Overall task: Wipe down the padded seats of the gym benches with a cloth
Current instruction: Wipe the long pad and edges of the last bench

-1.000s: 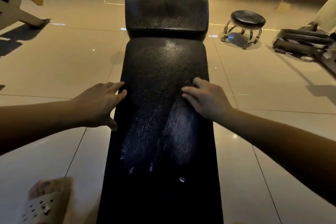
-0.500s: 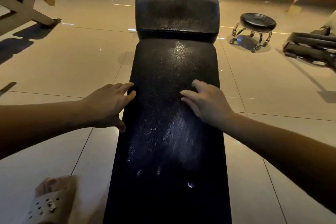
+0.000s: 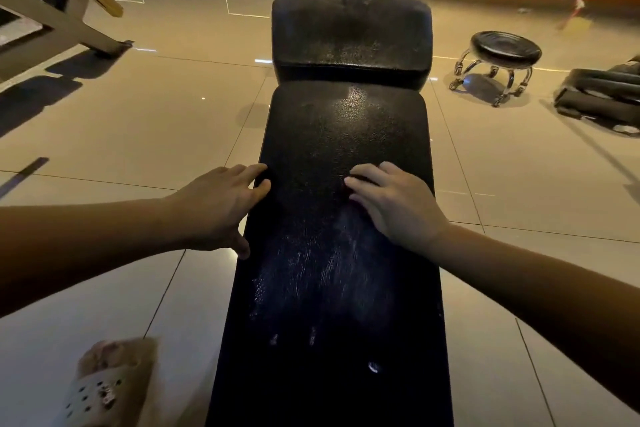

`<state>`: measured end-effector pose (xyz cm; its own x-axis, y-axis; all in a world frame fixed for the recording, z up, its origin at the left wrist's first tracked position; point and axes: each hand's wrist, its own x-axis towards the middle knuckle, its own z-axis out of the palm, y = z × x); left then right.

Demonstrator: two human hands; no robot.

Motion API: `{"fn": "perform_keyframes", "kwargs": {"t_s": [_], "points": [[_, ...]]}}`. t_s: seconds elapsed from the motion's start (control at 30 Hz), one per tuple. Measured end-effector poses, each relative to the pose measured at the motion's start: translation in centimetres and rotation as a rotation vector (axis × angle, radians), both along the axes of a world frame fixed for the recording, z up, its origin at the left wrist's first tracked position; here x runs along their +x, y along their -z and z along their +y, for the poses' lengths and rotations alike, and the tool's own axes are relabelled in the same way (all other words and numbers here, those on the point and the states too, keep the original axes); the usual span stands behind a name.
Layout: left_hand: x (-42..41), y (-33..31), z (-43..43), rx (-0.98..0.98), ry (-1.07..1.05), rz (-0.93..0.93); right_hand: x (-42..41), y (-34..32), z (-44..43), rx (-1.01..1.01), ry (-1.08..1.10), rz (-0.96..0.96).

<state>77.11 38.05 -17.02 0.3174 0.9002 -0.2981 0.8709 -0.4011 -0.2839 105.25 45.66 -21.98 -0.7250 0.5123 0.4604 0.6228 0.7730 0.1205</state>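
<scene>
**Hands barely moved, far half not yet wiped**

Over the last second almost nothing has shifted. My view has drifted a little, but both hands sit at the same place on the long pad (image 3: 346, 135) as before, about midway along it. My left hand (image 3: 214, 208) lies open on the pad's left edge, fingers straight on top and thumb hanging down the side, steadying the bench. My right hand (image 3: 394, 204) is pressed flat on the pad's right half, fingers straight, gripping nothing that I can see. I cannot make out a cloth anywhere; if one is under my right palm, it is hidden.

Pale streaks (image 3: 311, 274) fan out on the pad just behind my right hand, on the side nearer me, and they look the same as a second ago. I take them for the mark of a wipe already made there. Beyond my fingers the pad shows only a glossy shine, and the head pad (image 3: 351, 35) past the seam looks dull and speckled. My judgement is that the stroke has stalled, with the far stretch and the head pad left to do.
</scene>
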Motion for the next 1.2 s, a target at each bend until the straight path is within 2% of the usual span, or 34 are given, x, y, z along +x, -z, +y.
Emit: {"fn": "perform_keyframes", "kwargs": {"t_s": [0.1, 0.2, 0.27, 0.3, 0.4, 0.47, 0.53, 0.6, 0.67, 0.73, 0.8, 0.87, 0.93, 1.0, 1.1, 1.2], "points": [[0.2, -0.1, -0.1, 0.001, -0.001, 0.002, -0.7, -0.2, -1.2, 0.011, 0.061, 0.05], [0.3, -0.4, -0.1, 0.0, -0.006, -0.003, -2.7, 1.4, -5.7, -0.139, -0.193, -0.036], [0.2, -0.4, 0.0, 0.001, -0.005, -0.006, -2.7, 1.9, -6.2, -0.141, -0.326, -0.154], [0.2, -0.4, 0.0, 0.0, -0.004, -0.007, -2.3, 1.6, -5.1, -0.115, -0.32, -0.151], [-0.1, -0.1, 0.0, 0.002, 0.0, -0.007, -0.6, -0.1, 0.1, 0.007, -0.062, -0.006], [-0.2, 0.1, -0.1, 0.004, -0.002, -0.008, 0.3, -1.1, 2.0, 0.015, 0.14, 0.059], [-0.1, 0.1, -0.1, 0.002, -0.012, -0.01, -0.3, -0.6, 0.8, 0.013, 0.181, 0.089], [0.0, -0.1, 0.0, -0.002, -0.012, -0.008, -1.9, 0.2, -2.4, -0.057, 0.065, 0.047], [0.1, -0.1, 0.1, -0.014, -0.017, -0.009, -3.3, 1.1, -5.5, -0.168, -0.171, -0.028], [0.1, -0.1, 0.2, -0.015, -0.022, -0.009, -3.5, 1.2, -5.4, -0.171, -0.305, -0.119], [0.0, 0.1, 0.3, -0.006, -0.014, -0.009, -2.6, 0.4, -2.4, -0.083, -0.206, -0.088], [-0.2, 0.2, 0.2, -0.006, -0.012, -0.005, -0.8, -0.9, 1.6, 0.013, 0.045, 0.053], [-0.2, 0.3, 0.0, -0.006, -0.012, 0.0, 0.6, -1.9, 3.9, -0.002, 0.282, 0.154], [-0.1, 0.3, 0.0, -0.007, -0.017, 0.003, -0.2, -1.3, 2.5, -0.015, 0.329, 0.164], [0.0, 0.2, 0.1, -0.016, -0.02, -0.007, -3.2, 0.6, -3.8, -0.12, 0.039, 0.099], [0.0, 0.2, 0.2, -0.012, -0.018, -0.018, -4.2, 2.2, -7.8, -0.215, -0.336, -0.079]]}}
